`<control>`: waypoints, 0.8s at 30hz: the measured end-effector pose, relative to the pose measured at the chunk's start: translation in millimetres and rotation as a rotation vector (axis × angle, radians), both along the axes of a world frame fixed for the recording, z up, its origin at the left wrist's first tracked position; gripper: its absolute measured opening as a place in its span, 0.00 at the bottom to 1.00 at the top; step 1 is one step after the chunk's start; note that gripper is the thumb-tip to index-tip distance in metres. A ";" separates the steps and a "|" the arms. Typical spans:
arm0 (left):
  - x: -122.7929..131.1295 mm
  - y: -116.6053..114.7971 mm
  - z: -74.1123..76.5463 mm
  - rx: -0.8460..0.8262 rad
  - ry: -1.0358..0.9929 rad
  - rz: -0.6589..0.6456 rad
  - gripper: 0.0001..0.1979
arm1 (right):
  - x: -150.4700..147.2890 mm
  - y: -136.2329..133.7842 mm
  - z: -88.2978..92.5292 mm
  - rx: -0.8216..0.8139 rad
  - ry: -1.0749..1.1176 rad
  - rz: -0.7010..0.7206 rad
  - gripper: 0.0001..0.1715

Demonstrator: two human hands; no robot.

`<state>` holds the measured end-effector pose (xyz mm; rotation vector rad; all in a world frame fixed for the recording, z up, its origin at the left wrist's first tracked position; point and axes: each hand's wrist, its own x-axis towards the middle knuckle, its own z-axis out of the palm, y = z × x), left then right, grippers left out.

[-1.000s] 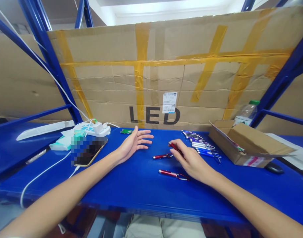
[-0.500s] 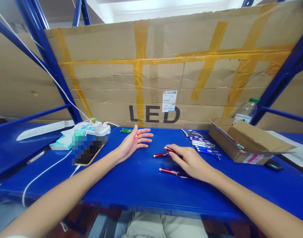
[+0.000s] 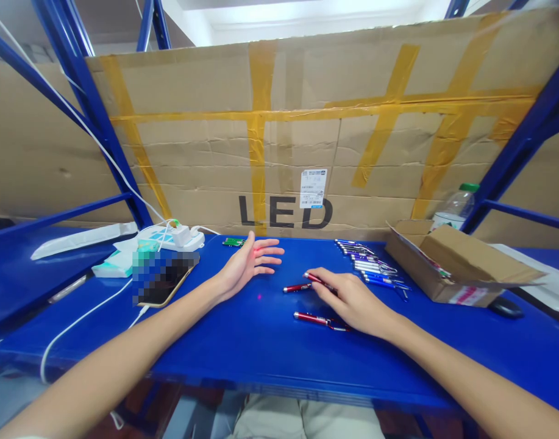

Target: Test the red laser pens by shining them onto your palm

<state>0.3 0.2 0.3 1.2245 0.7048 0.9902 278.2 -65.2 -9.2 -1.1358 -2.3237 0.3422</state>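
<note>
Shifted since the earlier frame: red spot (image 3: 256, 249), now nearer the fingers of the open left hand (image 3: 248, 263). Right hand (image 3: 350, 297) pinches a slim red metal pen-light (image 3: 316, 280) low over the blue shelf top (image 3: 261, 341); a small wrist tilt could throw the beam off the palm.

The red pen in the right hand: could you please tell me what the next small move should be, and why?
Probably lay the red pen down by the row of pens: the right hand pinches it aimed at the open left hand, where a red glow shows, so its light seems to work. Two loose red pens lie near.
</note>
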 end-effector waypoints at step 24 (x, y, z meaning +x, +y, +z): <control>-1.5 0.3 2.0 0.022 -0.008 -0.002 0.36 | 0.9 1.6 -0.8 0.026 0.041 -0.137 0.19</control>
